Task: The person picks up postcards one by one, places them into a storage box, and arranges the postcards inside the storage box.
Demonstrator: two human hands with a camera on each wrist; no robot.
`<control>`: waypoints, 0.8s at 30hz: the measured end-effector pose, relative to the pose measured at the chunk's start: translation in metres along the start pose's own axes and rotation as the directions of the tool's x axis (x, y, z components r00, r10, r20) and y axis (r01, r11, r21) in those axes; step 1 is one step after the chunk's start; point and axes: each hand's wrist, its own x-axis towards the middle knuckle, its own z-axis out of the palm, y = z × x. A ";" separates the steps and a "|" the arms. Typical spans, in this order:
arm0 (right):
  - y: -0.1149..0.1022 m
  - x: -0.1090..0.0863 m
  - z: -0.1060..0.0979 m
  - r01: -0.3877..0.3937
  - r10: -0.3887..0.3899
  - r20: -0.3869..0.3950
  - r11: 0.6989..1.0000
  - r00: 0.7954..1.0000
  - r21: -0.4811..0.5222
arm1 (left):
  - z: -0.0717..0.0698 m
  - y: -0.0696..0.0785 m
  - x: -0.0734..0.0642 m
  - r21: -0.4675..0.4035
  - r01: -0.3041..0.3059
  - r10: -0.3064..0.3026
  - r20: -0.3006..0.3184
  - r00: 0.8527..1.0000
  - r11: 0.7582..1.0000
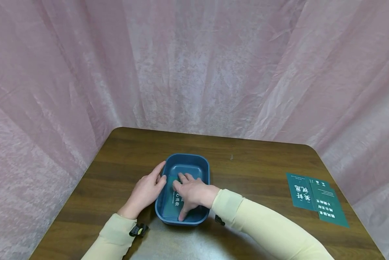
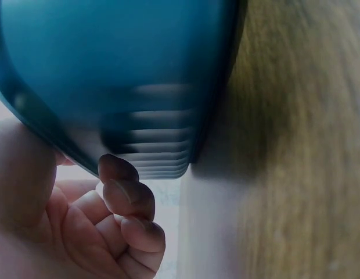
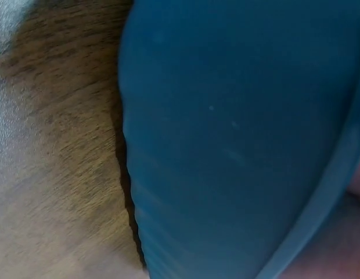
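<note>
A blue rectangular plastic box [image 1: 201,169] with rounded corners sits on the table. Inside it lies a dark green card [image 1: 171,206] with white characters, partly covered by my right hand [image 1: 194,193]. That hand reaches in over the right wall, its fingers spread on the card. At the left wall, my left hand [image 1: 147,189] holds the box by the rim, with curled fingers [image 2: 130,197] against the outside in the left wrist view. The right wrist view is mostly filled by the box's ribbed outer wall [image 3: 226,139]; most of the right hand is hidden there.
Two more dark green cards with white print, a left one [image 1: 300,191] and a right one [image 1: 331,206], overlap near the right edge of the brown wooden table [image 1: 246,162]. Pink curtains [image 1: 194,72] hang behind the table and at its sides.
</note>
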 end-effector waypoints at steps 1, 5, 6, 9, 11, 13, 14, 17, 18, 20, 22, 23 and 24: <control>0.000 0.000 0.000 0.005 -0.005 0.001 1.000 1.000 -0.009 | 0.000 0.000 0.000 -0.001 0.000 0.000 0.002 1.000 1.000; -0.002 -0.001 -0.001 0.019 -0.019 0.008 1.000 1.000 -0.024 | 0.000 0.000 0.001 -0.004 0.002 -0.002 0.011 1.000 1.000; -0.003 -0.002 -0.002 0.023 -0.022 0.010 0.999 1.000 -0.025 | 0.000 0.000 0.001 -0.004 0.001 -0.001 0.012 1.000 1.000; -0.005 -0.002 -0.004 0.026 -0.026 0.021 0.999 0.999 -0.029 | 0.001 -0.001 0.002 -0.004 -0.002 0.002 0.012 1.000 1.000; -0.006 -0.002 -0.006 0.027 -0.026 0.028 0.999 0.999 -0.029 | 0.001 -0.001 0.002 -0.005 -0.002 0.002 0.012 1.000 1.000; -0.006 -0.002 -0.006 0.024 -0.023 0.032 0.999 0.999 -0.025 | 0.001 -0.001 0.002 -0.007 -0.002 0.002 0.013 1.000 1.000; -0.007 -0.002 -0.006 0.022 -0.021 0.033 1.000 0.999 -0.019 | 0.001 -0.001 0.002 -0.009 -0.001 0.001 0.013 1.000 1.000; -0.007 -0.001 -0.006 0.016 -0.016 0.035 1.000 0.999 0.002 | 0.001 -0.001 0.002 -0.012 0.003 -0.003 0.015 1.000 1.000; -0.007 -0.001 -0.006 0.014 -0.014 0.035 1.000 0.999 0.010 | 0.001 -0.001 0.002 -0.012 0.005 -0.005 0.016 1.000 1.000; -0.008 -0.002 -0.006 0.008 -0.009 0.034 0.999 0.999 0.031 | 0.001 -0.001 0.001 -0.014 0.009 -0.008 0.018 1.000 1.000; -0.008 -0.002 -0.006 -0.003 0.001 0.034 0.999 0.999 0.046 | 0.000 0.000 0.001 -0.015 0.011 -0.011 0.020 1.000 1.000; -0.009 -0.002 -0.006 -0.007 0.005 0.035 0.999 0.999 0.053 | 0.000 0.000 0.001 -0.015 0.011 -0.011 0.020 1.000 1.000; -0.009 -0.002 -0.006 -0.012 0.010 0.035 0.998 0.999 0.056 | 0.000 0.000 0.001 -0.016 0.011 -0.011 0.020 1.000 1.000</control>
